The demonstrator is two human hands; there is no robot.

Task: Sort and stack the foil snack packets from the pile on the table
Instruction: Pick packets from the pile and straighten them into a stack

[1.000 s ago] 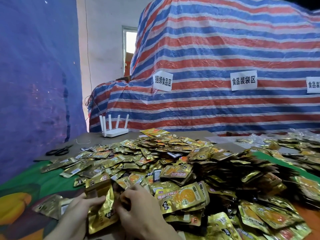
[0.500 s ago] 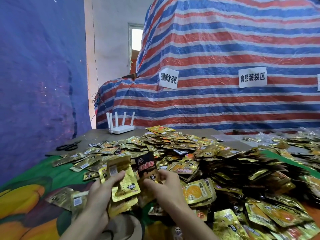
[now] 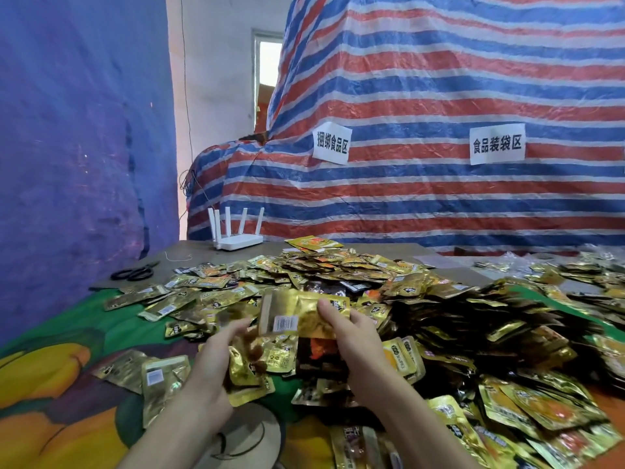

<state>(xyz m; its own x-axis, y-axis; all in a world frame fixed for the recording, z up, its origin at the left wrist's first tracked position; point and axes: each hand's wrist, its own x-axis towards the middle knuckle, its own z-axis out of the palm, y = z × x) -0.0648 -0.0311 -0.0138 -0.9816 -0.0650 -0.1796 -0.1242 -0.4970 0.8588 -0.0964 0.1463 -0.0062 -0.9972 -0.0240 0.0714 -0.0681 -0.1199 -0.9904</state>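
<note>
Right hand [image 3: 355, 336] pinching gold foil packet [image 3: 304, 314], barcode side facing camera, thumb pressing near face, other fingers hiding behind. Left hand [image 3: 213, 367], at 8 o'clock from it, curling round bunch of packets [image 3: 248, 375]; fingertips blurring. Pile [image 3: 389, 282] spreading across table [image 3: 101, 326], 12 to 4 o'clock of hands. Scissors [image 3: 135, 273] lying at 10 o'clock, router [image 3: 236, 240] standing at 11.

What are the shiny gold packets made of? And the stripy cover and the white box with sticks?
Packets: probably metallised foil film, mirror-shiny gold, crinkled. Stripy cover: looks like woven plastic tarpaulin, faintly glossy, creased. White box: hard plastic, smooth, moulded with stiff upright antennas.
</note>
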